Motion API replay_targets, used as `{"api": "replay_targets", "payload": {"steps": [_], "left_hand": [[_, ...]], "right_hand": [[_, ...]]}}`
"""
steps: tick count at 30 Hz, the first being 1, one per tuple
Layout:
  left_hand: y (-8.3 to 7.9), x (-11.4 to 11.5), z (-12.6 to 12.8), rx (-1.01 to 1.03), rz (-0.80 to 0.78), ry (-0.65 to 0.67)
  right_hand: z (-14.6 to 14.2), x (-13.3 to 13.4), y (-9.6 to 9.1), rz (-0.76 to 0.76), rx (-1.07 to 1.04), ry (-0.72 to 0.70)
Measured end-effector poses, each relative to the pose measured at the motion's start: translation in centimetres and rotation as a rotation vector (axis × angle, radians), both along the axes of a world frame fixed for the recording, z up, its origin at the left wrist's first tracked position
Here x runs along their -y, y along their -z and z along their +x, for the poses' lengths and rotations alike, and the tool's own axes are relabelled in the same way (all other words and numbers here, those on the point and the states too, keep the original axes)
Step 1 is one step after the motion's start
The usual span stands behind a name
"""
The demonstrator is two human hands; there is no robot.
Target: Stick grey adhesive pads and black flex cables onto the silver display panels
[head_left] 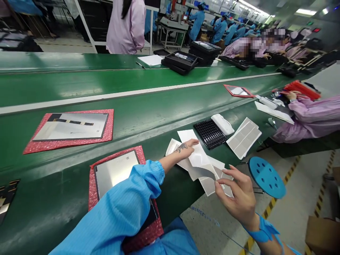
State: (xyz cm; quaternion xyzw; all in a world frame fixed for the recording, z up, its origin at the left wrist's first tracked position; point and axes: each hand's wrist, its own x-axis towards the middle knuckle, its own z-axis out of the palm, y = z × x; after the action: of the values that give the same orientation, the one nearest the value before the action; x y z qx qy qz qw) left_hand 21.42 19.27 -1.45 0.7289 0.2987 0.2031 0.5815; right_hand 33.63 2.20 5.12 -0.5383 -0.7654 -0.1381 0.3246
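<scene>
My left hand (pixel 186 148) lies on a white sheet (pixel 199 160) in a loose stack of paper-like sheets at the table's front edge, fingers stretched out. My right hand (pixel 237 193) pinches the end of a thin grey strip (pixel 205 173) between thumb and forefinger, its other fingers raised. The strip curves up off the white sheet. Under my left sleeve lies a display panel (pixel 117 171) on a red bubble-wrap pouch (pixel 91 191), partly covered by my arm. Past the stack stand a black gridded tray (pixel 210 134) and a white plastic device (pixel 222 124).
A second panel (pixel 77 125) lies on red wrap (pixel 110 124) at the left. More label sheets (pixel 244 137) lie right of the tray. A blue stool (pixel 267 177) stands beside the table. A co-worker in a pink sleeve (pixel 305 117) sits at the right. Black trays (pixel 180 61) are stacked across the belt.
</scene>
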Motion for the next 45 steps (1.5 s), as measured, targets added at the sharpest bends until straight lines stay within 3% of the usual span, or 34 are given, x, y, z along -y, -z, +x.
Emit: {"api": "replay_targets", "payload": {"steps": [4, 8, 12, 16, 20, 23, 30, 33, 38, 45], "left_hand": [[-3.2, 2.0, -4.2, 0.236, -0.127, -0.146], [-5.4, 5.9, -12.3, 0.223, -0.223, -0.487], [-4.9, 10.5, -19.2, 0.057, -0.378, -0.657], [-3.1, 14.0, -22.5, 0.069, -0.569, -0.716], [-2.4, 16.3, -23.9, 0.157, -0.648, -0.766], [-2.7, 17.4, -24.5, 0.212, -0.681, -0.782], [-3.1, 18.7, -25.4, 0.176, -0.629, -0.773], [-2.8, 19.2, -25.4, 0.114, -0.62, -0.744], [-2.5, 20.1, -24.7, -0.026, -0.56, -0.742], [-2.3, 21.1, -24.0, -0.278, -0.348, -0.778]], "right_hand": [[-2.3, 0.0, -1.4, -0.212, -0.192, 0.051], [-5.4, -0.5, -1.3, -0.286, -0.268, -0.023], [-8.9, -1.0, -0.3, -0.319, -0.315, -0.174], [-11.9, -1.0, 0.7, -0.384, -0.363, -0.321], [-13.7, -0.4, 1.1, -0.475, -0.422, -0.391], [-14.1, -0.2, 1.3, -0.603, -0.524, -0.363], [-13.9, -1.1, 2.2, -1.225, -0.865, -0.207], [-13.4, -1.1, 3.0, -1.366, -0.92, -0.165], [-12.8, -0.5, 4.3, -1.373, -0.847, -0.154], [-12.3, 0.3, 5.9, -1.091, -0.524, -0.277]]}}
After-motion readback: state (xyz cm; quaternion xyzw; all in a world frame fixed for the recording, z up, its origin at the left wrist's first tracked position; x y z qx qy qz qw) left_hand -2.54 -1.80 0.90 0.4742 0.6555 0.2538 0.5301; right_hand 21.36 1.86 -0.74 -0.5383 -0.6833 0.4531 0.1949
